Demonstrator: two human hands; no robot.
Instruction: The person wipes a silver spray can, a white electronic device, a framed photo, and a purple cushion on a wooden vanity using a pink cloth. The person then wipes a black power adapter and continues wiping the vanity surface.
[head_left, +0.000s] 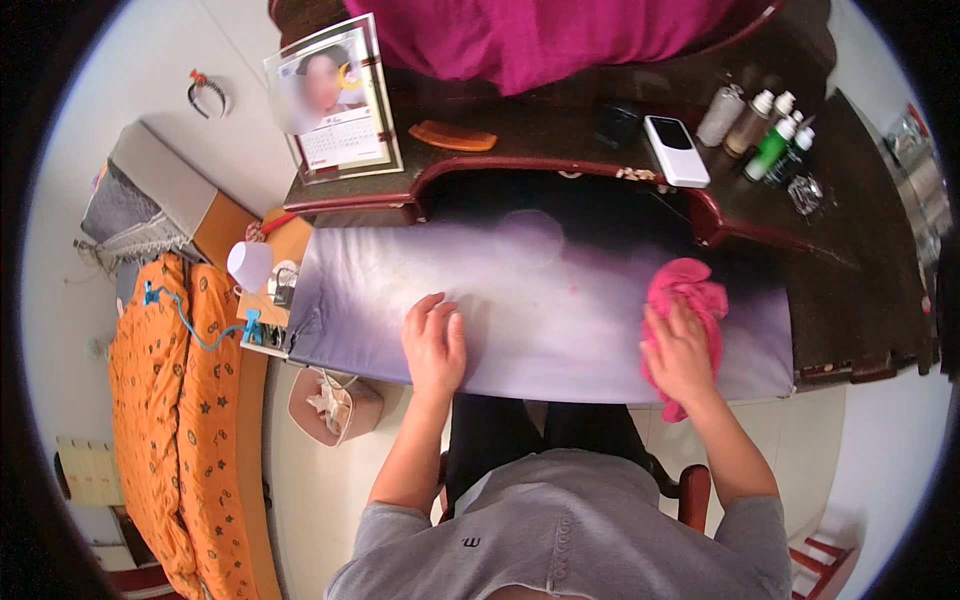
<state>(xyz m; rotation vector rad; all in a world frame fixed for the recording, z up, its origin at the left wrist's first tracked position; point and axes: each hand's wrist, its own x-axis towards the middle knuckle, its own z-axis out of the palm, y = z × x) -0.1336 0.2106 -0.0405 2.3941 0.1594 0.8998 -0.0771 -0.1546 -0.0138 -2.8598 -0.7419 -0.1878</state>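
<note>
A purple and white desk cover (525, 322) lies over the front part of a dark wooden dressing table. On its right side is a bunched pink cloth (709, 289), with its lower end hanging past the front edge. My right hand (681, 356) presses over this cloth, fingers spread along it. Nearer the middle-left, my left hand (435, 345) is at the front edge of the cover, fingers slightly bent and holding nothing. The underside of the cloth is hidden.
Along the raised shelf stand a photo calendar frame (337, 112), an orange comb (454, 136), a white power bank (675, 150) and several bottles (769, 146). Magenta fabric (525, 37) drapes behind. At left are a small lamp (250, 264), a waste bin (330, 405) and a bed with orange bedding (172, 420).
</note>
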